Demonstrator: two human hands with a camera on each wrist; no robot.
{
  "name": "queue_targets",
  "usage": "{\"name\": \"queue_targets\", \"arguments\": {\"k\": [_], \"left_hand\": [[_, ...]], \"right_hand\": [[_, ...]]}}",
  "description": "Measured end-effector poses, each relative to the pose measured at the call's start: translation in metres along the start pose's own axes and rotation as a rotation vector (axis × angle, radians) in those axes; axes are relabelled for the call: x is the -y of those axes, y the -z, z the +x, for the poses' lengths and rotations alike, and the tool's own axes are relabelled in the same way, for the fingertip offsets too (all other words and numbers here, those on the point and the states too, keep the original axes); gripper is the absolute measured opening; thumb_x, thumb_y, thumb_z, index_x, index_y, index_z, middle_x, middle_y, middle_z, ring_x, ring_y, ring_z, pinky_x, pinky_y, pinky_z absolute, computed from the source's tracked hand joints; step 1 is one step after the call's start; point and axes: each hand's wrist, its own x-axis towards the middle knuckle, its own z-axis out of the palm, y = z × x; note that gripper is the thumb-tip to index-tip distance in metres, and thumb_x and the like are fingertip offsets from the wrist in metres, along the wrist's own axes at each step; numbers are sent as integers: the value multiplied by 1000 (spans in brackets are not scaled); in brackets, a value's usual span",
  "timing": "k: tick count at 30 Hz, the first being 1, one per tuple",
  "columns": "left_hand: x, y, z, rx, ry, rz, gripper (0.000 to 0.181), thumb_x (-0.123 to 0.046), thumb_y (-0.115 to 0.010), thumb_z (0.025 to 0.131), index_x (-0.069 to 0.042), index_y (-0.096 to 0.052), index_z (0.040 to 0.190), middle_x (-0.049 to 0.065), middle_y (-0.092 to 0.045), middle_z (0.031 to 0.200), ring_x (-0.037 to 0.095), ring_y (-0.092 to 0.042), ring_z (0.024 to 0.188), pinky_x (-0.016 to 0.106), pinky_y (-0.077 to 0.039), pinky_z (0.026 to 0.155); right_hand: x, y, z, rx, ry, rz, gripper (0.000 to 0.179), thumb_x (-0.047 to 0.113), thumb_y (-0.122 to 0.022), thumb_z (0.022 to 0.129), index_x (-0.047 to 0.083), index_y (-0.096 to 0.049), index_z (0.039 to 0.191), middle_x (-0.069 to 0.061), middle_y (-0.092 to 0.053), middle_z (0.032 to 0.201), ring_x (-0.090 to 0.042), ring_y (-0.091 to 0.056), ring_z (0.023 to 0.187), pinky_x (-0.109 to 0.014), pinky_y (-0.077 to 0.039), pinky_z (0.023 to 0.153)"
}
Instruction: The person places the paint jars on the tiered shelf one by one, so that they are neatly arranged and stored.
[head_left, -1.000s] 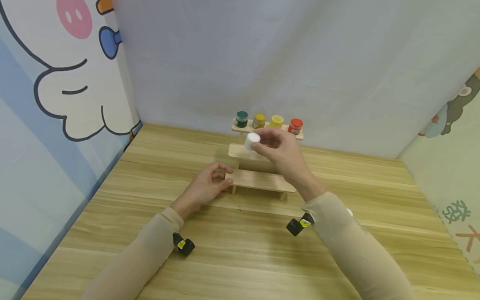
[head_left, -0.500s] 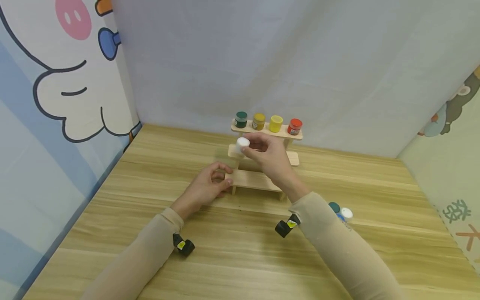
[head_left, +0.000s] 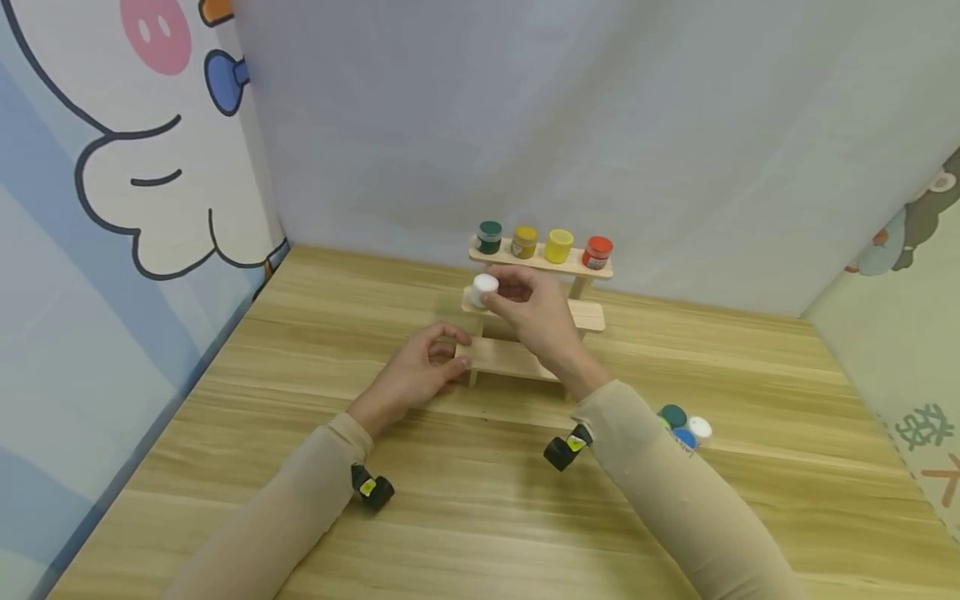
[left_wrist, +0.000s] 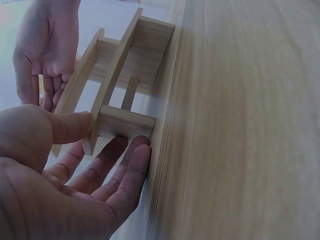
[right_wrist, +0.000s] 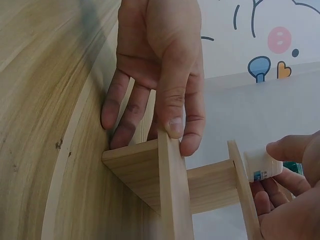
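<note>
In the head view, your right hand (head_left: 540, 321) pinches the white jar (head_left: 483, 290) at the left end of the middle step of the wooden stand (head_left: 585, 316), your left hand (head_left: 420, 367) grips the left end of its bottom step, four jars (head_left: 524, 242) line the top step, and a cluster of jars (head_left: 673, 416) sits on the tabletop (head_left: 465, 517) beside your right sleeve (head_left: 675, 492). In the left wrist view, you have your left thumb on the bottom board and fingers curled beneath. In the right wrist view, you hold the white jar between thumb and fingers, its base against the middle board.
</note>
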Motion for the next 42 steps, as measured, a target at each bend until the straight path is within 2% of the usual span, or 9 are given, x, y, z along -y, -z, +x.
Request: {"name": "queue_targets", "arguments": {"k": [8, 23, 32, 42], "left_hand": [[0, 0, 1, 1, -4, -4, 27, -13, -68, 113, -9, -62, 139, 18, -74, 127, 30, -75, 112, 45, -67, 92], [-1, 0, 0, 2, -3, -7, 27, -12, -69, 112, -9, -62, 138, 18, -75, 124, 29, -75, 110, 43, -67, 90], [0, 1, 1, -1, 2, -13, 27, -13, -69, 113, -8, -61, 139, 19, -74, 127, 30, -75, 113, 45, -67, 92], [-1, 0, 0, -6, 9, -11, 26, -12, -69, 113, -9, -62, 137, 18, -74, 125, 30, -74, 112, 43, -67, 90]], "right_hand": [[-3, -2, 2, -5, 21, -24, 33, 3, -77, 105, 0, -73, 138, -16, -76, 129, -27, -72, 118, -34, -62, 101], [-3, -5, 2, -5, 8, -97, 35, 8, -75, 108, 1, -71, 142, -15, -76, 131, -28, -73, 119, -41, -62, 103], [-4, -6, 3, 9, 0, -102, 36, 11, -74, 109, 3, -70, 144, -12, -76, 131, -25, -72, 120, -40, -62, 104], [-4, -5, 1, 4, 13, -110, 40, 9, -75, 108, 2, -68, 147, -13, -76, 133, -26, -72, 123, -40, -61, 107]]}}
